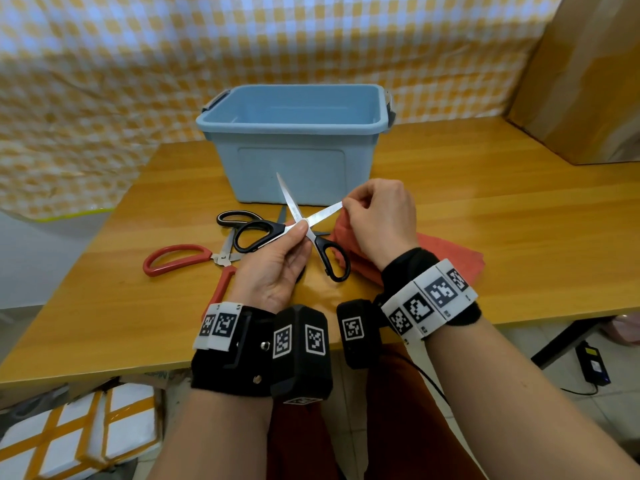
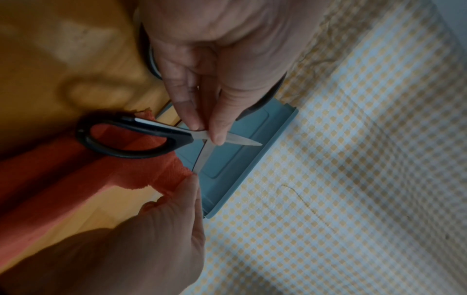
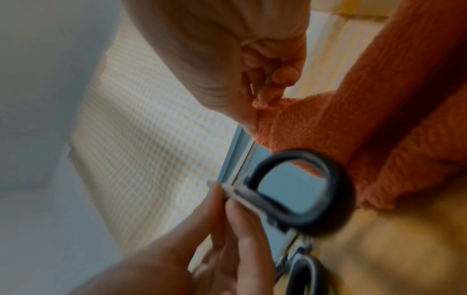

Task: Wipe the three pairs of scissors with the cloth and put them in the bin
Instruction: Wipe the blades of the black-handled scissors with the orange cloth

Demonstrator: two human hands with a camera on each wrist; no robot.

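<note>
Over the table my left hand (image 1: 300, 229) pinches the black-handled scissors (image 1: 320, 216) at the pivot, blades spread wide. My right hand (image 1: 349, 206) pinches a fold of the orange cloth (image 1: 446, 254) around the tip of the right-pointing blade. The rest of the cloth lies on the table. In the left wrist view my left hand's fingers (image 2: 217, 131) press the pivot of the scissors (image 2: 131, 137). The right wrist view shows my right hand (image 3: 257, 97) pinching the cloth (image 3: 353, 119). The blue bin (image 1: 294, 147) stands open just behind. Red-handled scissors (image 1: 176, 259) and a second black-handled pair (image 1: 239, 216) lie at the left.
The wooden table (image 1: 502, 209) ends close to my wrists and at the left. A checked sheet (image 1: 242, 46) hangs behind the bin. A cardboard box (image 1: 588, 81) stands at the back right. White taped boxes (image 1: 69, 438) sit on the floor below left.
</note>
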